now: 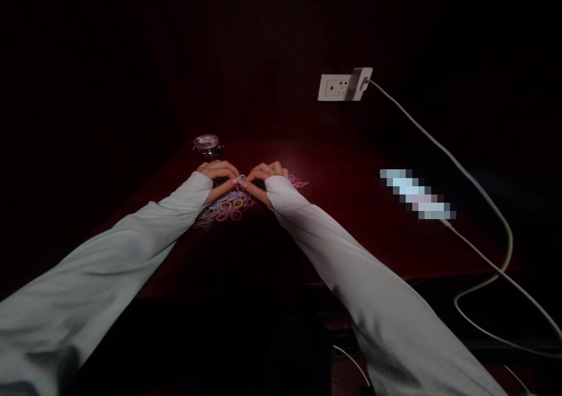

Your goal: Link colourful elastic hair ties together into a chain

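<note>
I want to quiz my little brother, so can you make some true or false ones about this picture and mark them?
1. The left hand and right hand are close together. True.
2. The lidded jar is beyond the left hand. True.
3. The charger is beside the jar. False: the charger is plugged into the wall socket.
4. The left sleeve is bright red. False: the left sleeve is pale grey.

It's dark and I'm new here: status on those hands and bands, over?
Left hand and right hand: fingertips close together, grip unclear. Colourful bands: loosely piled beneath them. Round container: beyond left hand, seemingly not in the way.
</note>
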`<move>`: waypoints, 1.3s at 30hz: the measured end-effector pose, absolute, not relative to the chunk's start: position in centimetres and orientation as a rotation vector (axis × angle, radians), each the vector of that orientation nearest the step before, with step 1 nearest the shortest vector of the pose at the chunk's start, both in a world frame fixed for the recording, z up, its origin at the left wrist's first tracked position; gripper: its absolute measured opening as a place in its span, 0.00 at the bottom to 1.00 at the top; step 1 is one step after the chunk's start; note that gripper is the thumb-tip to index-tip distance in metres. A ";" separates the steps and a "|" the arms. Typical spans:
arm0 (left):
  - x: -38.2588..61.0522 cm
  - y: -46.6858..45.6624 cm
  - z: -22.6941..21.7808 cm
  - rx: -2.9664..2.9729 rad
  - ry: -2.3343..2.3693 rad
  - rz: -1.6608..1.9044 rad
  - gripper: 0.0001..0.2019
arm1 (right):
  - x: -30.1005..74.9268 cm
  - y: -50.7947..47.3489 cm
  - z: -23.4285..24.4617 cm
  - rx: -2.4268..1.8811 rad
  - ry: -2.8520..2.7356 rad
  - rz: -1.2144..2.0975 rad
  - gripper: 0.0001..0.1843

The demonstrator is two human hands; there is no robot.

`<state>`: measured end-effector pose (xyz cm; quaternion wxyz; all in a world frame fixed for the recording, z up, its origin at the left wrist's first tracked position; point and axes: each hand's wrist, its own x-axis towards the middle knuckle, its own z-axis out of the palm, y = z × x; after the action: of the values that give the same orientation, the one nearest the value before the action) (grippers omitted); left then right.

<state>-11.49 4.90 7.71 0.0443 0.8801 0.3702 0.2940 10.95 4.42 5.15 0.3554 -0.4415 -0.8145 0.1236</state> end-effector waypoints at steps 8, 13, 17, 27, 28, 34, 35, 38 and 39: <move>-11.5 4.9 7.5 2.658 1.097 0.922 0.20 | 11.1 4.7 4.8 -1.137 -2.136 0.349 0.12; -11.4 5.0 7.3 2.644 1.100 0.938 0.22 | 11.1 4.8 4.6 -1.135 -2.136 0.349 0.12; -11.5 5.0 7.3 2.672 1.108 0.916 0.21 | 11.0 4.9 4.5 -1.147 -2.126 0.338 0.13; -11.4 4.4 7.6 2.690 1.148 0.869 0.21 | 11.2 4.3 5.2 -1.154 -2.137 0.355 0.15; -11.4 4.4 7.6 2.685 1.149 0.875 0.22 | 11.2 4.3 5.2 -1.153 -2.137 0.362 0.14; -11.3 4.2 7.6 2.679 1.141 0.889 0.22 | 11.2 4.2 5.2 -1.163 -2.131 0.363 0.12; -11.3 4.2 7.6 2.681 1.136 0.885 0.21 | 11.2 4.2 5.2 -1.171 -2.131 0.359 0.13; -11.3 4.2 7.6 2.687 1.132 0.874 0.21 | 11.1 4.4 5.1 -1.178 -2.140 0.347 0.14; -11.3 4.3 7.5 2.692 1.130 0.874 0.21 | 11.1 4.4 5.1 -1.175 -2.142 0.340 0.13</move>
<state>-11.26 4.25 7.53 0.0471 0.8823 0.3704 0.2866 11.14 4.45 5.06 0.3309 -0.4495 -0.8194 0.1302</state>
